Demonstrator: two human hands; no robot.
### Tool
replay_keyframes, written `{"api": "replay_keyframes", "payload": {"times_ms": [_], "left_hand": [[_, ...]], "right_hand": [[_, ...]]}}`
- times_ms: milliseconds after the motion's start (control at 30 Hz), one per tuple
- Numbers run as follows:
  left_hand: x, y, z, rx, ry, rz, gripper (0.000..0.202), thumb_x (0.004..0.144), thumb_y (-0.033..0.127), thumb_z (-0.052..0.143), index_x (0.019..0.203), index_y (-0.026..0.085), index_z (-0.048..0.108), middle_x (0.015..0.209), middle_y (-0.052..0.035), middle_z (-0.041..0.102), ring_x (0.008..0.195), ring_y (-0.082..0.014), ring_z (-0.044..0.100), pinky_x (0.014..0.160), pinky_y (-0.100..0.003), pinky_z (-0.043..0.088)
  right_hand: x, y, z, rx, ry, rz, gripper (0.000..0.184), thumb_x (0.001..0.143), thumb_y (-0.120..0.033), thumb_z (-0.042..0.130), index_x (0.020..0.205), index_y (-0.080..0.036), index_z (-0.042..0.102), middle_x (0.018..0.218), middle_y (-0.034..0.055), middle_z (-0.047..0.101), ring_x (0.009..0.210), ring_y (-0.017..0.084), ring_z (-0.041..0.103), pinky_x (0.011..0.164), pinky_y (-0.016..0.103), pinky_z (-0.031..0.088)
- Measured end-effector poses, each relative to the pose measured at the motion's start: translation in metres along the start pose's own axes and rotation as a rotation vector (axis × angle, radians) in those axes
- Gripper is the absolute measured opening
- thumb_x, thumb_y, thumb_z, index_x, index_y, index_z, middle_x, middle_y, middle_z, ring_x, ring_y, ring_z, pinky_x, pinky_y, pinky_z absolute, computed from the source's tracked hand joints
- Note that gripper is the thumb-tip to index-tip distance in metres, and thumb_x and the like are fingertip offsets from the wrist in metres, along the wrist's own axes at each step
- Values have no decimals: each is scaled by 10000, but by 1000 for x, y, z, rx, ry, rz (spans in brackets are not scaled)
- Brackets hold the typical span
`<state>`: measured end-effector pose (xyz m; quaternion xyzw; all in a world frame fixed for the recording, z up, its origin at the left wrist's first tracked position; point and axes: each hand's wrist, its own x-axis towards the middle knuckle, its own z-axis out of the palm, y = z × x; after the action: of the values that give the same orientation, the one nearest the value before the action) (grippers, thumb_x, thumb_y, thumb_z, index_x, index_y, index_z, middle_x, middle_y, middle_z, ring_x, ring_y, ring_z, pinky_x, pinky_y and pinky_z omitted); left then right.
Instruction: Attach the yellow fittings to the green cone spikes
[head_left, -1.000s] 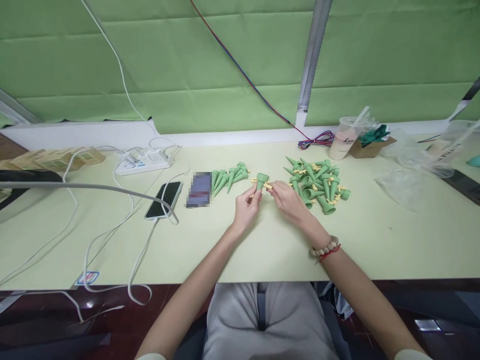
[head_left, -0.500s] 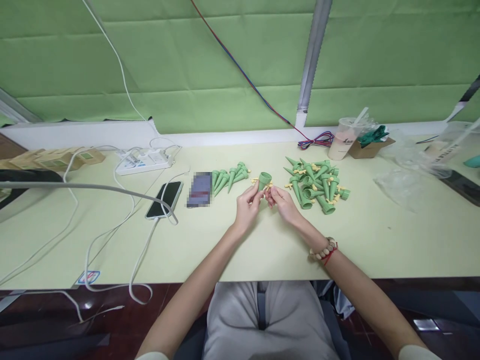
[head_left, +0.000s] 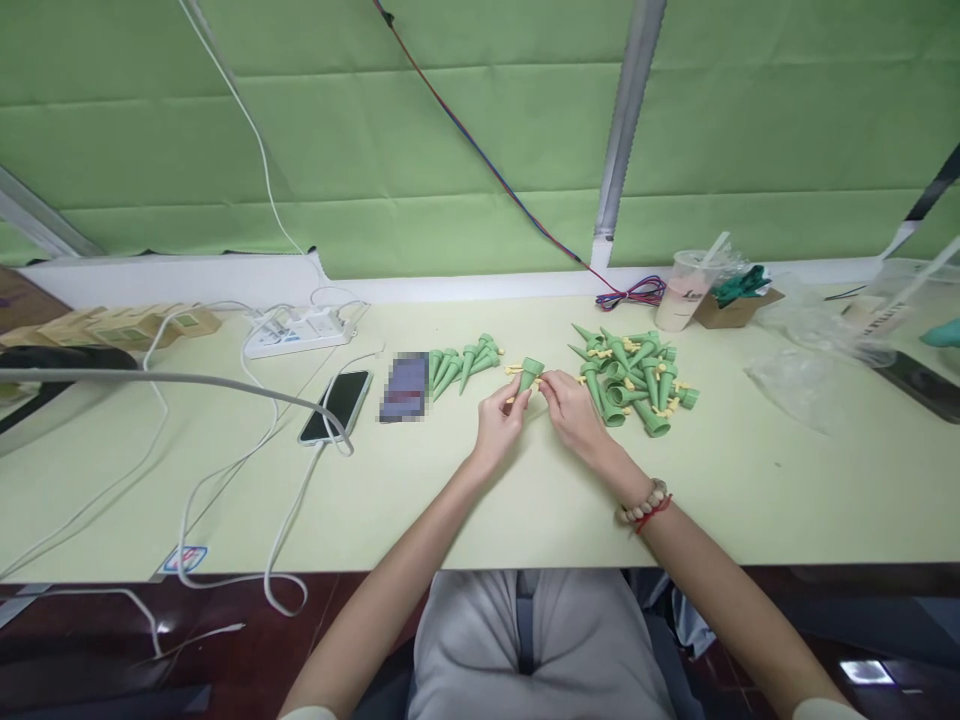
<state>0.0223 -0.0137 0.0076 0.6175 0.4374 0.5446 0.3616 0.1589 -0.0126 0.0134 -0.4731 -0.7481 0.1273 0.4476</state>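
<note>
My left hand (head_left: 498,420) is closed on a green plastic watering spike (head_left: 531,372), a cone with its wide end up and a yellow valve piece across it. Against the spike's right side, my right hand (head_left: 568,402) pinches thumb and forefinger at the yellow part, which the fingers mostly hide. To the right lies a heap of green spikes (head_left: 626,372), many with yellow valves. A smaller row of green spikes (head_left: 466,364) rests to the left, beyond my left hand.
Left of the row lie a blurred dark rectangular item (head_left: 405,386) and a phone (head_left: 337,405) with a cable over it. White cables (head_left: 274,480) loop to a power strip (head_left: 300,332). A drink cup (head_left: 681,290), a small box (head_left: 731,308) and plastic bags (head_left: 791,385) stand at right.
The spike in my left hand has tipped, so its wide opening no longer faces me as much. My right hand has turned slightly, its fingers still at the spike. The view has shifted a little.
</note>
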Motion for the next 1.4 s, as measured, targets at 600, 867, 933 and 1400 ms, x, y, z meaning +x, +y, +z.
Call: {"api": "replay_keyframes", "payload": {"times_ms": [600,867,933,1400], "left_hand": [[0,-5,3,-18,-25,-40,457,764,387,619,1115,101,684,592,13,546,473,-69,338,438,-208,275],[-3,-5,7,-38,-60,-127,446,768,440,606,1004,73,699,545,33,468,434,-50,273,399,-203,224],[-4,-6,7,-40,-65,-109,446,775,430,602,1042,85,693,548,36,474,436,-51,278,400,-201,231],[-3,-6,6,-62,-64,-61,379,783,360,611,1051,106,696,625,1,579,484,-73,384,445,-203,310]], "right_hand": [[4,-6,0,712,-198,440,413,909,-536,363,647,-219,402,526,-37,416,468,119,399,507,263,361],[1,0,-2,102,-97,124,356,941,-423,333,662,-222,428,621,8,504,578,152,457,604,284,351],[1,-1,1,233,-63,187,427,935,-478,336,608,-219,424,568,0,484,538,140,444,577,276,354],[3,-14,-1,939,-297,739,518,935,-517,255,499,-239,295,345,-72,246,317,92,202,362,224,226]]}}
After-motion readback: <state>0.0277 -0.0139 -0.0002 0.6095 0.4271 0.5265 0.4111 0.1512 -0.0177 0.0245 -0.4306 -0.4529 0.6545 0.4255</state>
